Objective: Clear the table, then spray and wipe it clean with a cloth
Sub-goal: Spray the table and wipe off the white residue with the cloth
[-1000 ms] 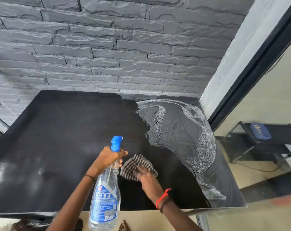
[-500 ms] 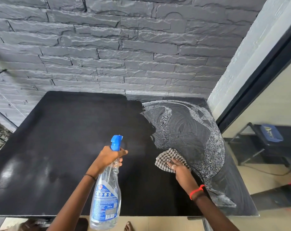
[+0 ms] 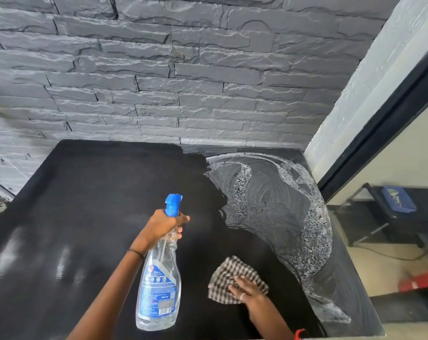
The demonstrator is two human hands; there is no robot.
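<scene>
A black table fills the view, with wet swirled streaks and speckled foam on its right part. My left hand grips the neck of a clear spray bottle with a blue nozzle, held up above the table's middle. My right hand presses flat on a brown-and-white checked cloth lying on the table near the front right. Nothing else stands on the tabletop.
A grey stone-brick wall runs behind the table and a white wall edge closes the right. Beyond the right edge stand a black rack with a blue object and something red on the floor.
My right hand has slid the cloth back from the foamy area toward the front edge. The left hand still holds the bottle in about the same spot.
</scene>
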